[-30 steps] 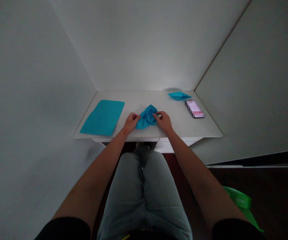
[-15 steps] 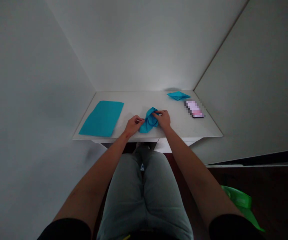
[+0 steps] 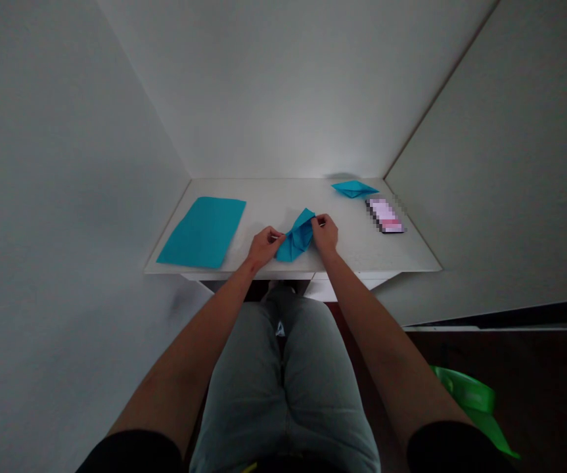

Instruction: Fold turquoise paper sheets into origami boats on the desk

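A partly folded sheet of blue paper stands opened up between my hands, near the front edge of the white table. My left hand pinches its left edge between thumb and fingertips. On the other side my right hand is closed on the upper right edge. Creases and a hollow show in the middle of the paper. A finished-looking folded blue paper boat rests at the back right, apart from both hands.
Blue paper lies flat on the left of the white table. A phone with a blurred screen lies at the right. Walls close in the table at the back and sides. A green plastic object is on the floor at lower right.
My right hand has shifted from on top of the folded paper to its right edge. The paper is spread wider, showing its hollow. My left hand keeps its pinch.
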Demonstrator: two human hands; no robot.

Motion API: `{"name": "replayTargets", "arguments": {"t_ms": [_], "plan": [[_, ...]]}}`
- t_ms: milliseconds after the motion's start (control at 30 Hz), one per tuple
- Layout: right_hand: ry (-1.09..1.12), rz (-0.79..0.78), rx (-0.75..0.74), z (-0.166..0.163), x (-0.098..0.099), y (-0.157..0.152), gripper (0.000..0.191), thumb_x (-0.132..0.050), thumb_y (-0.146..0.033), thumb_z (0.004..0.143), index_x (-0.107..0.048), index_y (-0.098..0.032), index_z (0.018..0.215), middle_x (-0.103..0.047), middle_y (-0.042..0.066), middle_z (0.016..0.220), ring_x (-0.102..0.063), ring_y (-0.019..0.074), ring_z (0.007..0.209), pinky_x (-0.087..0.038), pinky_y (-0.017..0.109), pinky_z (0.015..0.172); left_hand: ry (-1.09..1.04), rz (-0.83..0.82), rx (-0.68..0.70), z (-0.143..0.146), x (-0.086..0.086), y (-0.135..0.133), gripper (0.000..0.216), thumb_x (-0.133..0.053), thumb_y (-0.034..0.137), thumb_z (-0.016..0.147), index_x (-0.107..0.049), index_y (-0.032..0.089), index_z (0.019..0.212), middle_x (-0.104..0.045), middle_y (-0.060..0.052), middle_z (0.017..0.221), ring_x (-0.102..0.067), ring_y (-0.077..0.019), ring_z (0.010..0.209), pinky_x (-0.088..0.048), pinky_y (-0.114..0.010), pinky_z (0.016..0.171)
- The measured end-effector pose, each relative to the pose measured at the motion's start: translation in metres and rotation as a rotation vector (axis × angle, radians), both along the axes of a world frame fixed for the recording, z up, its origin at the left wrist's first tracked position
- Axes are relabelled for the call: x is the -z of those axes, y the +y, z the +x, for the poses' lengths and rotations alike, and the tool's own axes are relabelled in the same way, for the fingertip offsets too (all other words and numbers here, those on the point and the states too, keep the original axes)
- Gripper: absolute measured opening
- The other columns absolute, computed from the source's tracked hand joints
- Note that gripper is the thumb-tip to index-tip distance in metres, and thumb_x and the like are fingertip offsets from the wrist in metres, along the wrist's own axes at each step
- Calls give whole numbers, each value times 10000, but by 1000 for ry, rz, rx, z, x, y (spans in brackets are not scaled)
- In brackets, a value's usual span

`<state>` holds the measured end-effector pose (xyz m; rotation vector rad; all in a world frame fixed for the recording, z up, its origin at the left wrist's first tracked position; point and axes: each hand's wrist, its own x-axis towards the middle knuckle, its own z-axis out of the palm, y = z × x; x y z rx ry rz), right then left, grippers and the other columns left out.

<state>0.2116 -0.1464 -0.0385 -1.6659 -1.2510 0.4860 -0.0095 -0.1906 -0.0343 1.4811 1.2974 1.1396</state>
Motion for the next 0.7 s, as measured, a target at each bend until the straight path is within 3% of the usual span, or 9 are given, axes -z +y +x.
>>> {"name": "replayTargets", "arguments": {"t_ms": [167, 300, 467, 700], "plan": [[19, 78, 3, 5, 3, 3, 246, -536, -473, 955, -642, -263, 884, -711, 76, 1035, -635, 237, 928, -536, 375, 874, 53, 22, -115, 1, -4, 0, 241, -795, 424, 914, -651, 235, 874, -753, -28, 863, -705, -208, 809, -542, -326, 767], [56, 118, -50, 10, 4, 3, 277, -466, -478, 983, -552, -271, 820, -676, 69, 967, -635, 239, 965, -540, 386, 926, 27, 13, -172, 1, -7, 1, 147, -719, 332, 967, -615, 233, 932, -763, -48, 977, -724, -204, 855, -547, -325, 792], [232, 112, -135, 17, 6, -2, 449, -339, -615, 1035, -439, -286, 746, -579, 23, 746, -618, 220, 770, -547, 354, 738, 27, 46, -269, 1, -7, 5, 164, -712, 340, 980, -581, 244, 956, -739, -61, 1033, -710, -210, 988, -553, -323, 888], [304, 130, -105, 18, 8, -2, 614, -225, -881, 962, -370, -302, 819, -483, 12, 782, -578, 234, 777, -586, 377, 678, 25, 64, -301, -1, -6, 6, 178, -689, 380, 997, -565, 253, 973, -726, -60, 1041, -701, -214, 998, -539, -327, 898]]}}
